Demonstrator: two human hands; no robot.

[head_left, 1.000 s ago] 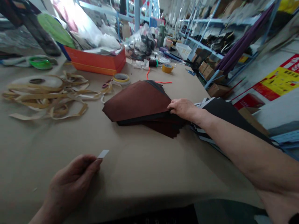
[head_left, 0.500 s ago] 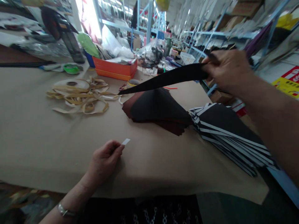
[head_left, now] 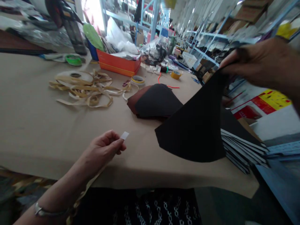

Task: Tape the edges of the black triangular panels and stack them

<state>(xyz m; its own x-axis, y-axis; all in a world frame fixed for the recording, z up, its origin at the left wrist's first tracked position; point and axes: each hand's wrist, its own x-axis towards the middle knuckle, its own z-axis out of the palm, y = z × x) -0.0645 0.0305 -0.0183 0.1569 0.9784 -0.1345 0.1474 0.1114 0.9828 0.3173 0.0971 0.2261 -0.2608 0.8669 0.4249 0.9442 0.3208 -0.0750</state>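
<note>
As left fingers (head_left: 117, 144) pinch a white strip (head_left: 125, 135), right fingers (head_left: 236, 68) grip flared black sheeting (head_left: 195, 129).

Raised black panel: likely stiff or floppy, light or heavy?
The black panel is probably light, since the right grip alone holds it up. It seems only mildly floppy, hanging spread without crumpling. Its wide end is unheld, so it may swing.

blk panel (head_left: 192, 128), hanging, wht tab (head_left: 125, 135), tilted

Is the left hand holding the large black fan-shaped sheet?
No: the left hand pinches a small flat white piece, while the right hand holds up the black sheet by its narrow end.
</note>
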